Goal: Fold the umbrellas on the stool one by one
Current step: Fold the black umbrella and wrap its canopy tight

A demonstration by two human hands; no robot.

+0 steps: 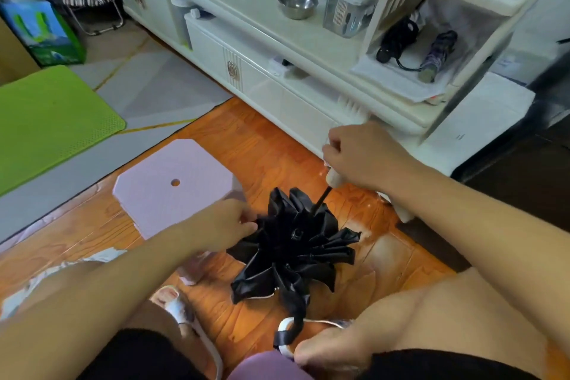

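A: Where's the umbrella?

B: Black umbrella [296,244] hangs collapsed over the orange wood floor [265,151], btwn the person's knees, just right of the pink stool [172,185]. Canopy slack, folds fanning out in all directions. Closure strap [291,330] dangles down to the floor by the feet.

A: Hands?

B: Right hand [364,154] up top, fingers curled tight round the pale handle [334,179]; thin black shaft runs from it down into the canopy. Left hand [225,225] at the canopy's left edge, thumb and fingertips pinching a fold of fabric.

A: Stool itself?

B: Nothing on its top. Small round hole near centre. Stands on the wood floor, left of the umbrella, not touching it as far as I can tell.

A: Other umbrellas?

B: Two folded ones on a white shelf unit [456,3], upper right: a black folded umbrella [398,40] and a purple patterned one [438,52], side by side, apart.

A: Rest of scene?

B: Long white cabinet [246,40] along the back w/ a steel bowl [297,3] and a clear plastic container [348,9] on top. Green mat [52,120] at left. White sandal [182,305] on the person's left foot, lower centre.
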